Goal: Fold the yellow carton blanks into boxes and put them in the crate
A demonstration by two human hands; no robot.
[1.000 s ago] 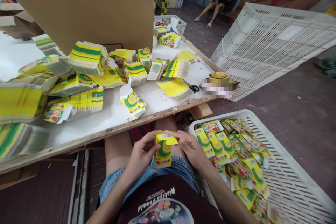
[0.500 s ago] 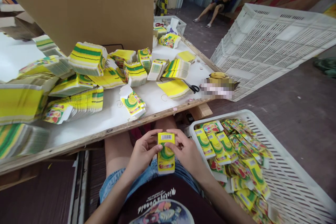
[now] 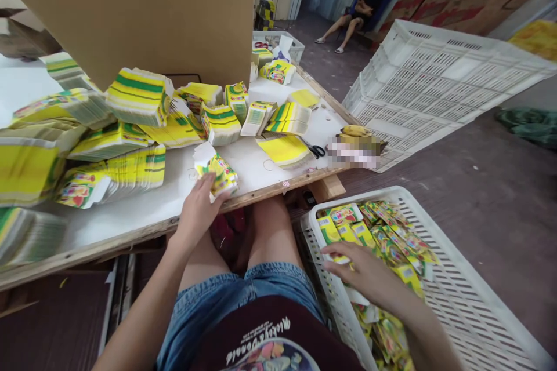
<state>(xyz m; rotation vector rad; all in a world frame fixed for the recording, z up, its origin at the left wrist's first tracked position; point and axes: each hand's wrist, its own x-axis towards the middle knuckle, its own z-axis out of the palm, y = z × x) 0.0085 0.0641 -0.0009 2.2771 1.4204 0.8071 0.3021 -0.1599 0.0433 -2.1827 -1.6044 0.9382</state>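
My left hand (image 3: pixel 201 203) reaches to the table's front edge. Its fingers and thumb are closed around the near end of a small pile of yellow-green printed cartons (image 3: pixel 225 176); how many of them it grips is hidden. Over the left side of a white plastic basket (image 3: pixel 398 200) is my right hand (image 3: pixel 361 269), fingers spread and nothing in them. Below and beyond it lie filled yellow cartons (image 3: pixel 328 231) and many small printed packets (image 3: pixel 391 237), partly covered by the hand and forearm.
Bundles of flat cartons (image 3: pixel 137 95) crowd the table (image 3: pixel 178 185) beside a large cardboard sheet (image 3: pixel 174 11). Black-handled scissors (image 3: pixel 317 151) and bananas (image 3: pixel 357 131) lie at the right corner. Stacked white crates (image 3: pixel 435 81) stand beyond; a person (image 3: pixel 365 8) sits at the back.
The carton held in both hands is out of them. My left hand has moved forward and left to the small pile; my right hand has moved right, over the basket.
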